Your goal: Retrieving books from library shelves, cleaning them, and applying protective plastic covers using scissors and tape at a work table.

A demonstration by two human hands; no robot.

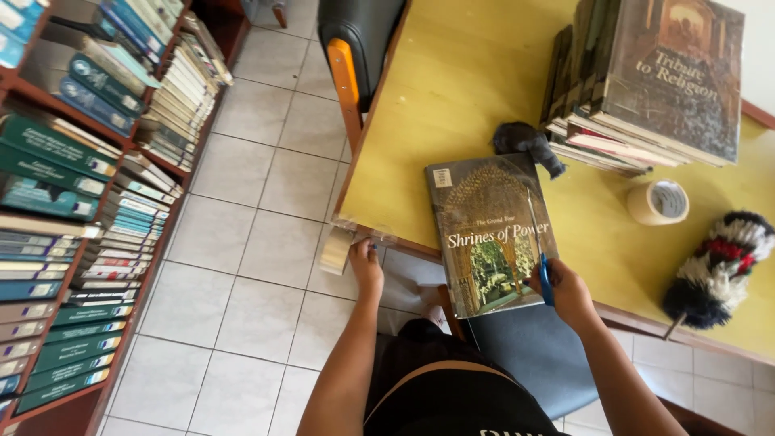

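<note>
Left grip: pinching clear tape pulled off the tape roll; light, sticky, floppy.
Right grip: closed round blue scissors, resting on hardback book; stiff, heavy, overhanging bench.

Book on table (stack behind)

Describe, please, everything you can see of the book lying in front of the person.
The book is a large, glossy volume lying flat and closed, cover up, on the yellow table. Its cover shows an ornate arch in brown and gold above greenery. Its lower end overhangs the table edge. The right hand, holding blue scissors, touches its lower right corner.
</note>
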